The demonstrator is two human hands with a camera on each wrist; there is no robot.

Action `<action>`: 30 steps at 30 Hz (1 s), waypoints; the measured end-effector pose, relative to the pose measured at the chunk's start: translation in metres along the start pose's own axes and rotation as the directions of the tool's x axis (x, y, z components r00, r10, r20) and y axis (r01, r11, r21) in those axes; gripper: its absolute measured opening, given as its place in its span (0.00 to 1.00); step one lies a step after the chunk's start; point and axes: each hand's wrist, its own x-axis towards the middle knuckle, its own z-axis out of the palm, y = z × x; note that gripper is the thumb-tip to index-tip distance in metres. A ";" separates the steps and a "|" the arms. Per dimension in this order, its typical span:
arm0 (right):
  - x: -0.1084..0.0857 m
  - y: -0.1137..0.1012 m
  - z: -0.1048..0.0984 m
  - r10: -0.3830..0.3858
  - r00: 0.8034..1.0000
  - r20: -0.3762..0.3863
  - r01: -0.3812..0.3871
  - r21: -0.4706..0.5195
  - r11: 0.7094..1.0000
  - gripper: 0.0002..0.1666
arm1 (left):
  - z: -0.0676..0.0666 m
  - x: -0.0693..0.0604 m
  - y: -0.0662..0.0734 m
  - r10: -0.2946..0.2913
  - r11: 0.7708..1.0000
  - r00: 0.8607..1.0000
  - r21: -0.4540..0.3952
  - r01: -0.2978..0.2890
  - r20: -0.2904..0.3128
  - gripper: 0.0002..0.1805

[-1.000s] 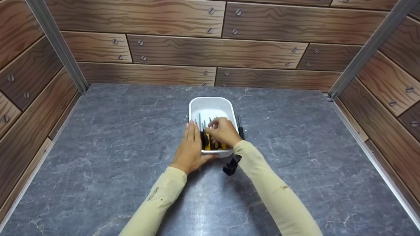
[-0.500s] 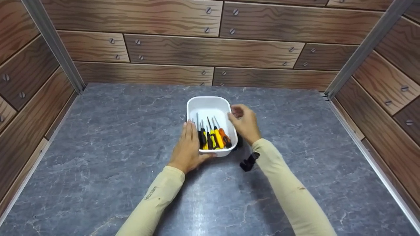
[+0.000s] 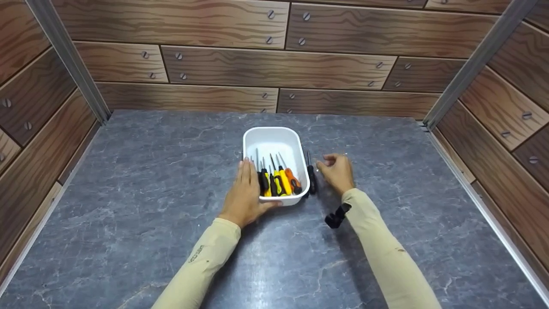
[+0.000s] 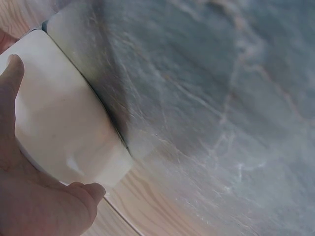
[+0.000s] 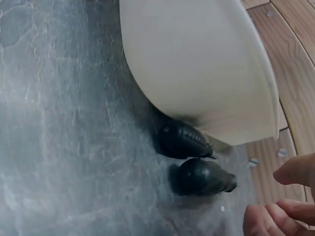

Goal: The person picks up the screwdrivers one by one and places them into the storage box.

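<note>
A white rectangular tub [image 3: 274, 134] stands on the table. Several screwdrivers [image 3: 285, 182] with black, yellow and orange handles lie inside it at the near end, shafts pointing away. My left hand [image 3: 243, 195] rests along the tub's left side, its fingers straight and its thumb at the near wall. In the left wrist view that hand touches the tub's outer wall [image 4: 64, 108]. To the right of the tub, my right hand [image 3: 339, 172] hovers with bent fingers, thumb apart, holding nothing. Between them lie two black-handled screwdrivers [image 5: 203, 177] on the table, close against the tub.
The grey marbled tabletop [image 3: 150, 171] spreads around the tub. Wood-patterned walls [image 3: 231, 64] close off the back and both sides, with metal posts at the corners. A black wrist camera [image 3: 337, 216] hangs from the right sleeve.
My right hand has come out of the tub, over its right rim, and moved right and slightly nearer, uncovering the screwdrivers inside and beside it. My left hand stays at the tub.
</note>
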 end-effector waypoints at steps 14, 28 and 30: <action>-0.004 0.003 0.013 0.227 0.953 0.200 -0.221 -0.051 0.974 0.27 | 0.000 0.000 0.000 0.010 1.000 1.000 -0.002 -0.010 -0.014 0.70; -0.007 -0.001 0.017 0.120 0.972 0.201 -0.092 -0.143 0.985 0.21 | 0.001 -0.001 -0.001 0.046 0.999 0.998 0.032 -0.045 -0.048 0.69; -0.007 -0.001 0.017 0.124 0.970 0.209 -0.097 -0.136 0.986 0.20 | 0.002 -0.001 -0.002 0.044 0.999 0.998 0.028 -0.043 -0.046 0.69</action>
